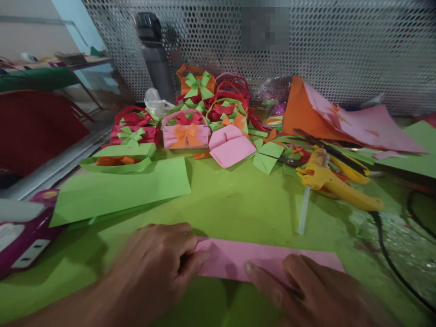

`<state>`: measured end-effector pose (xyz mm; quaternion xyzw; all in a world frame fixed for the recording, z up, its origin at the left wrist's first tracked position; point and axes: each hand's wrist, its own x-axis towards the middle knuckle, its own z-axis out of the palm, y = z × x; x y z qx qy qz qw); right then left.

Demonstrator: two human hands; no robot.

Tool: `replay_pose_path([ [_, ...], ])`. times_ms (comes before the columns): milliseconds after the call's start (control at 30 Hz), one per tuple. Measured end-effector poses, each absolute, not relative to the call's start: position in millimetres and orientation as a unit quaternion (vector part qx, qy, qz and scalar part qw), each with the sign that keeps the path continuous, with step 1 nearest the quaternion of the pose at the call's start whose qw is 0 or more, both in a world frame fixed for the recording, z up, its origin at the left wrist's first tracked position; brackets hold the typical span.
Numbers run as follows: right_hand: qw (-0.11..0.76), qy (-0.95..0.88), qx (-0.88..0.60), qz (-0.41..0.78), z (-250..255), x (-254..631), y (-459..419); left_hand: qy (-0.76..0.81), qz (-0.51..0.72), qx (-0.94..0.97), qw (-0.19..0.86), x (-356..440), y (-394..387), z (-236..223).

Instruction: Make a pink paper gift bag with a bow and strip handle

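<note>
A folded pink paper strip point(231, 259) lies lengthwise across the front of the green tabletop. At its left end, my left hand point(156, 259) is closed, with thumb and curled fingers gripping the paper. My right hand point(306, 286) is on the right half, its thumb near the front edge and its bent fingers pressing on the strip; part of this hand is blurred. Behind the strip sit small paper handbags with bows, among them a pink one point(186, 135) with an orange bow and a red one point(136, 131). A folded pink paper piece point(231, 147) lies beside them.
A yellow glue gun point(340, 184) with a black cord lies at right, near scissors point(334, 152). Green paper sheets point(129, 188) and a purple device point(30, 231) are at left. A dark bottle point(156, 63) stands before the perforated metal panel point(211, 27). Orange paper point(296, 113) leans at back right.
</note>
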<state>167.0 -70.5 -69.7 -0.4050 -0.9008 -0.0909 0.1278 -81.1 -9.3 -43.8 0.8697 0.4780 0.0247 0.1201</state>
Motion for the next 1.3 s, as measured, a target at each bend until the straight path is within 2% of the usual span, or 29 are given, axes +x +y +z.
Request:
replay_pose_path([
  [167,0.074,-0.910,-0.390,-0.119,-65,163,-67,0.487,0.014,0.864,0.125,-79,-9,-41],
  [367,0.092,-0.916,-0.374,-0.114,-61,159,-64,0.505,0.000,0.854,0.124,-77,-13,-38],
  [767,0.048,-0.920,-0.380,-0.079,-60,159,-64,0.536,0.028,0.843,0.043,-88,-16,-47],
  [900,0.045,-0.919,-0.382,-0.088,-62,156,-65,0.426,0.153,0.891,-0.023,-91,-27,-41],
  [1000,0.044,-0.916,-0.386,-0.099,-63,155,-66,0.286,0.220,0.933,-0.018,-85,-38,-36],
  [1100,0.046,-0.913,-0.390,-0.109,-62,155,-66,0.194,0.152,0.969,-0.001,-76,-45,-39],
  [1300,0.071,-0.911,-0.390,-0.114,-59,153,-63,0.201,0.067,0.976,-0.052,-69,-46,-55],
])
